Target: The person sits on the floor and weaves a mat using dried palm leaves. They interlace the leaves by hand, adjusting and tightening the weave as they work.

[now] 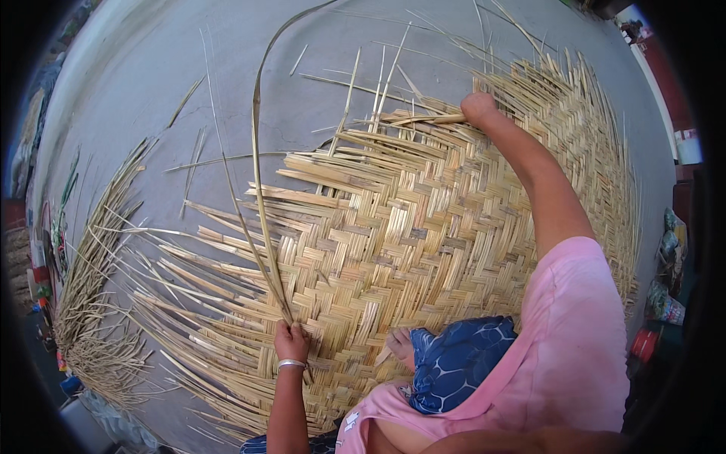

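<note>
A large woven mat (pixel 408 242) of flat, straw-coloured reed strips lies under me, its weave a zigzag pattern. My left hand (pixel 292 342), with a metal bangle at the wrist, is closed around a few long reed strips (pixel 259 181) near the mat's left part. These strips rise from the fist and curve up toward the far side. At the mat's far edge my right hand (pixel 478 108), arm stretched out, is closed on a bunch of reed strips (pixel 435 119) that point left. Its fingertips are mostly hidden. Loose strip ends (pixel 219 265) fan out along the left edge.
A bundle of uncut reeds (pixel 98 265) lies on the grey floor (pixel 174 45) at the left. Stray strips (pixel 389 76) are scattered beyond the far edge. My bare foot (pixel 402 346) rests on the mat. Assorted items (pixel 665 303) stand at the right rim.
</note>
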Demonstrator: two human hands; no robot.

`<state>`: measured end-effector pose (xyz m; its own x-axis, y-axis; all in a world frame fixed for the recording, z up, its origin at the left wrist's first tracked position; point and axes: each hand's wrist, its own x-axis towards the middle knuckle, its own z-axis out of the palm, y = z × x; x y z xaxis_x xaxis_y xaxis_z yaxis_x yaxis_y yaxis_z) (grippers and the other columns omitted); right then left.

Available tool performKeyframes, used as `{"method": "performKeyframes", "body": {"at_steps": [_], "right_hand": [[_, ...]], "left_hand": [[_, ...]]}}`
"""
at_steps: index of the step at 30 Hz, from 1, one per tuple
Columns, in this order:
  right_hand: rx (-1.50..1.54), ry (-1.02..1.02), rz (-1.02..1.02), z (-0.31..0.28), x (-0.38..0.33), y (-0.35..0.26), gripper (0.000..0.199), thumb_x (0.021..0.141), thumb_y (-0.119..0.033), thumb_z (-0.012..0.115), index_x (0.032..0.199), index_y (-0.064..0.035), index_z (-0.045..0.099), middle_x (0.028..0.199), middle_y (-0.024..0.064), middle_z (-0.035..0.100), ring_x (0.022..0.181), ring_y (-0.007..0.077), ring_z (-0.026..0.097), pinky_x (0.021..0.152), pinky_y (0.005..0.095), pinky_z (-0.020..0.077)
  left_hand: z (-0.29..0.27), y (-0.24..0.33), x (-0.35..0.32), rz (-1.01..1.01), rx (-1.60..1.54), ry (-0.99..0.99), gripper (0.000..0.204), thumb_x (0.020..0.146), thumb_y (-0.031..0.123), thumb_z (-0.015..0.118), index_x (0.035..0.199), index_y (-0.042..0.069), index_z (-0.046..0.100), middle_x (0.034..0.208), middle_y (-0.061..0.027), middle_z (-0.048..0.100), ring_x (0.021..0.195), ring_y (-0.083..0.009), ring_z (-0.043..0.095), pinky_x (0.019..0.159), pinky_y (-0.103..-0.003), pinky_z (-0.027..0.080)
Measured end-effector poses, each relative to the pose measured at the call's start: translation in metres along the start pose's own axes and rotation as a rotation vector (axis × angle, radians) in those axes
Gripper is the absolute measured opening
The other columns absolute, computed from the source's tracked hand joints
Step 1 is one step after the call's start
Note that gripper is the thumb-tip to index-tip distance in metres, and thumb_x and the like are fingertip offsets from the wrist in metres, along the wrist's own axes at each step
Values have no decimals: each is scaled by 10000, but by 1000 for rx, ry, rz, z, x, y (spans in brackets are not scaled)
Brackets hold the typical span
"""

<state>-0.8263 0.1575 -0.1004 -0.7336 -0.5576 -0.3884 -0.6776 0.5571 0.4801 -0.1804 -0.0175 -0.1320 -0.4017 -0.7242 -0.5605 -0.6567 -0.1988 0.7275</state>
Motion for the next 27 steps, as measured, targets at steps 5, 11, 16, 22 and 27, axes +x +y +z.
{"method": "performKeyframes", "body": {"at_steps": [5,11,16,22,27], "right_hand": [[162,112,196,7,10,2,226,809,-67,523,949,-100,698,1021,80,665,972,269,632,722,378,538],[382,674,138,4,-12,-24,209,776,-50,535,962,-84,623,862,91,615,799,277,632,657,403,527],[560,905,-311,-67,-100,-146,65,706,-50,548,742,-98,522,709,58,538,645,199,605,513,314,500],[760,758,-1181,-78,-262,-312,92,707,-144,542,672,-96,472,645,34,489,585,180,569,452,317,457],[941,668,-1548,-42,-355,-383,124,714,-195,547,657,-88,521,643,76,547,560,237,593,444,373,471]], "left_hand": [[9,28,-2,-63,-143,-26,134,924,24,470,831,72,387,627,-12,446,506,-85,405,430,-240,403],[-1,18,-1,-126,-81,-18,138,918,44,499,826,72,400,637,-14,476,530,-87,462,460,-239,441],[-4,25,-6,-139,-129,-31,144,925,82,510,818,85,413,630,-22,503,512,-96,484,448,-247,449],[-15,23,7,-181,-235,-113,220,921,136,549,751,99,415,594,-43,533,487,-109,516,429,-247,454],[-16,34,1,-192,-230,-248,194,912,184,574,760,78,516,608,-43,577,493,-112,551,431,-244,458]]}}
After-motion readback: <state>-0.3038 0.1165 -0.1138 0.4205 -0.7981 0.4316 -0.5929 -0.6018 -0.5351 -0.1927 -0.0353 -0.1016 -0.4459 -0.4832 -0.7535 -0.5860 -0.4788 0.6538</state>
